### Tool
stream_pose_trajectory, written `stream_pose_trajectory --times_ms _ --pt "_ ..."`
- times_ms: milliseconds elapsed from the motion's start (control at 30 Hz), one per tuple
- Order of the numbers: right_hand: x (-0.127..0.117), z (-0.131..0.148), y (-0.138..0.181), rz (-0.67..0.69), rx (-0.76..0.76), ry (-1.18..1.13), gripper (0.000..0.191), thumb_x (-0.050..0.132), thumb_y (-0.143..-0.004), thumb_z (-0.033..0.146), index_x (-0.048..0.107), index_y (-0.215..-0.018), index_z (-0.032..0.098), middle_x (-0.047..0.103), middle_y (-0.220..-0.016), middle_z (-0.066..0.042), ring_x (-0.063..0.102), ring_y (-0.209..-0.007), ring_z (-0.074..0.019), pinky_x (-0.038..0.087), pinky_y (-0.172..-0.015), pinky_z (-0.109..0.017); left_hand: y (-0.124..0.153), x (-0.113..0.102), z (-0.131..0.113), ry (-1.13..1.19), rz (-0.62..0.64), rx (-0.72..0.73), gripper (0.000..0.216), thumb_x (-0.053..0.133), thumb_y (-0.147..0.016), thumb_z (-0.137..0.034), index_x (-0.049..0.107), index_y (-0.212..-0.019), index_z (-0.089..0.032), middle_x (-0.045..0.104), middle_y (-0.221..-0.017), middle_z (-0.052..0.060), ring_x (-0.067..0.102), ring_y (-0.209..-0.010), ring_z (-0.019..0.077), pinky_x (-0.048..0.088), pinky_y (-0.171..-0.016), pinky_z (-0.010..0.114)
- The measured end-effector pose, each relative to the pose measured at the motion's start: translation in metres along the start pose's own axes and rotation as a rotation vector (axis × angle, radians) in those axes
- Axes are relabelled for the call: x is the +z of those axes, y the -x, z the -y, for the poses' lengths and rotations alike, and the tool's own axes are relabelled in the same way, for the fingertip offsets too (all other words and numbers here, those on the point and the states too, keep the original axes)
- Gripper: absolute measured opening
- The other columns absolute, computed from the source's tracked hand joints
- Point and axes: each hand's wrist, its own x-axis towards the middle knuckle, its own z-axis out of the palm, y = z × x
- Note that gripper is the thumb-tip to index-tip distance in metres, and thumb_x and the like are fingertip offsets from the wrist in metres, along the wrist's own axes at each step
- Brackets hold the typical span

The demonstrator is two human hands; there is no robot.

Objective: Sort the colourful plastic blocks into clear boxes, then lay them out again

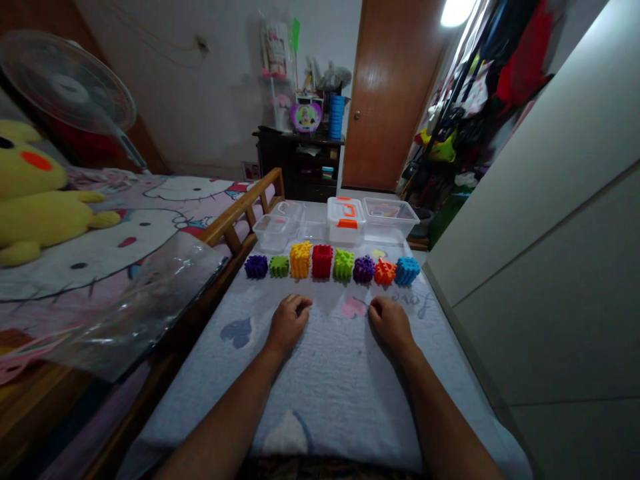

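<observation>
Eight knobbly blocks (323, 261) lined up across the cloth-covered counter (340, 387), dark purple at the left end through to blue at the right, yellow and red looking tallest. Left hand (289, 321) and right hand (391, 321) rest this side of the row, loosely curled, can't tell if the fingertips press together. Behind the blocks: clear tubs (274, 235) and a white-lidded box (345, 232). Yellow plush (50, 217) on the bed (145, 265) off left.
</observation>
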Motion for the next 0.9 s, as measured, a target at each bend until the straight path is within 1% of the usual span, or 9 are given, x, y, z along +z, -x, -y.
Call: stream_pose_trajectory --times_ms 100,433,667,900 --pt "0.007 0.001 0.003 -0.038 0.003 0.052 0.017 0.053 -0.088 0.021 0.069 -0.088 0.018 0.07 -0.092 -0.006 0.06 -0.081 -0.0164 0.034 -0.068 -0.026 0.0 0.0 -0.001 -0.001 -0.009 0.002 0.016 0.054 -0.079 -0.013 0.068 -0.086 -0.018 0.066 -0.088 0.004 0.063 -0.087 0.0188 0.05 -0.086 0.033" --pt "0.016 -0.003 0.006 -0.124 -0.053 0.088 0.019 0.049 -0.091 0.023 0.067 -0.086 0.018 0.069 -0.088 -0.005 0.059 -0.078 -0.0165 0.032 -0.066 -0.027 0.001 0.001 -0.001 -0.029 -0.003 -0.009 0.018 0.054 -0.077 -0.007 0.067 -0.085 -0.017 0.066 -0.09 0.005 0.062 -0.093 0.0192 0.048 -0.089 0.032" --pt "0.015 0.002 0.006 -0.152 -0.07 0.139 0.019 0.049 -0.091 0.022 0.067 -0.085 0.018 0.068 -0.088 -0.005 0.058 -0.075 -0.0153 0.03 -0.064 -0.027 0.001 0.002 0.0 -0.024 -0.008 -0.005 0.018 0.054 -0.077 -0.007 0.067 -0.085 -0.017 0.066 -0.09 0.005 0.062 -0.093 0.0196 0.048 -0.089 0.032" --pt "0.011 0.008 0.007 -0.123 -0.081 0.168 0.015 0.051 -0.09 0.021 0.064 -0.084 0.018 0.066 -0.085 -0.004 0.057 -0.074 -0.0146 0.029 -0.063 -0.027 0.001 0.002 -0.002 -0.036 -0.006 0.001 0.019 0.054 -0.076 -0.007 0.067 -0.085 -0.017 0.066 -0.089 0.005 0.062 -0.093 0.0197 0.049 -0.089 0.033"
